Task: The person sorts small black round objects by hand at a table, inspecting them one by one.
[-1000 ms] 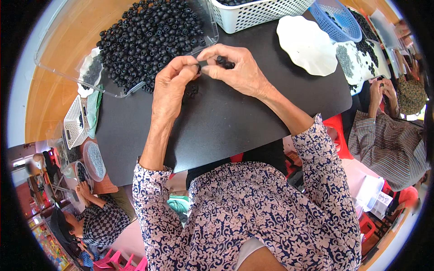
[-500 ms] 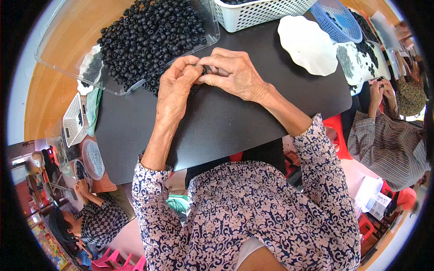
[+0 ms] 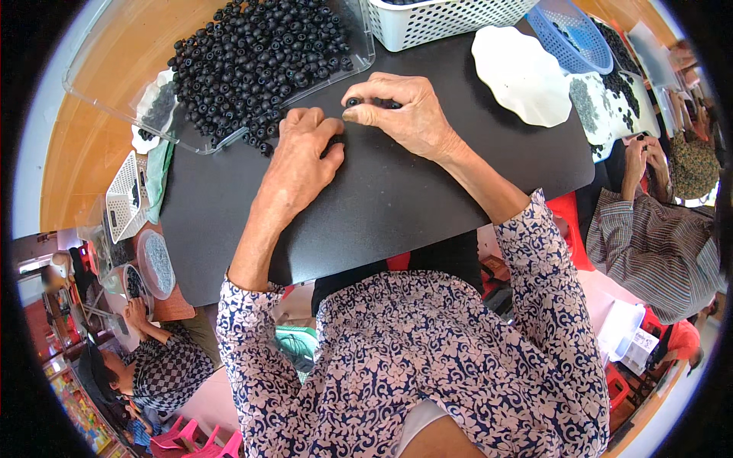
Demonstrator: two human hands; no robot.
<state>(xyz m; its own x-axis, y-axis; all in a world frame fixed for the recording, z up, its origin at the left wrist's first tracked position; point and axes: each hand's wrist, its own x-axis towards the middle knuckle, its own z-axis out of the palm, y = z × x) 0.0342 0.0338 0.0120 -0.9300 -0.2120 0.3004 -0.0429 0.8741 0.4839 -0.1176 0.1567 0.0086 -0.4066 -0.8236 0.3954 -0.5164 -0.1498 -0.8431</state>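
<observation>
A heap of small black round pieces with hollow centres lies in a clear plastic tray, and some spill over its near edge. My left hand is low over the dark table just right of that spill. Its fingers are curled in, and a dark piece shows by the thumb and forefinger; what they grip is mostly hidden. Apart from it and to the right, my right hand pinches a small black round piece between thumb and forefinger. More black shows deeper inside the same hand.
A white perforated basket is beyond my hands. A white scalloped dish lies on the dark table, with a blue basket behind. Other people work at the left and right. A white basket stands left of the table.
My hands were together on a small black piece and have parted. The left moved down and curled toward the table; the right rose slightly, keeping a piece in its fingertips.
</observation>
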